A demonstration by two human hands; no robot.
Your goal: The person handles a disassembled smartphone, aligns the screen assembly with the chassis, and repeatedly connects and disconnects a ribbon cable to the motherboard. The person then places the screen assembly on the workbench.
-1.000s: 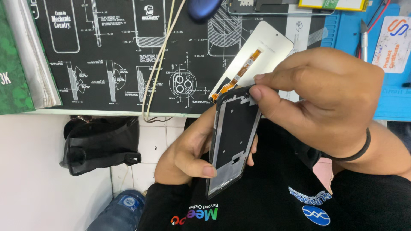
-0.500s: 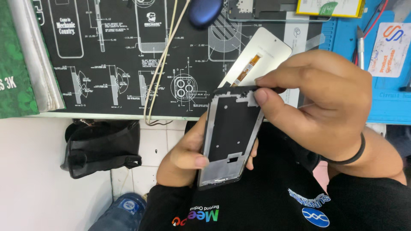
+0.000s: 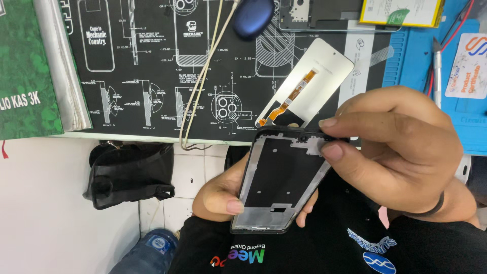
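Note:
My left hand [image 3: 219, 196] cradles a black phone frame [image 3: 280, 180] from below, thumb pressed on its lower left edge. The frame is empty inside, showing bare metal and a small cutout near the bottom. My right hand [image 3: 393, 147] reaches in from the right and pinches the frame's top right corner between thumb and forefinger. A black band circles that wrist. Just behind the frame, a white display panel [image 3: 322, 78] with an orange flex cable [image 3: 286, 104] lies on the black work mat [image 3: 152, 66].
A dark blue oval case [image 3: 252, 18] and a beige cable [image 3: 203, 81] lie on the mat. A blue mat [image 3: 431, 71] with a blade tool sits at right, a yellow battery [image 3: 401, 11] at the top. Below the desk edge are a black bag [image 3: 129, 172] and a blue bottle [image 3: 152, 248].
The frame has been turned to face the camera more squarely and tilted right at the top. My right hand's fingers have shifted along its top edge to the right corner.

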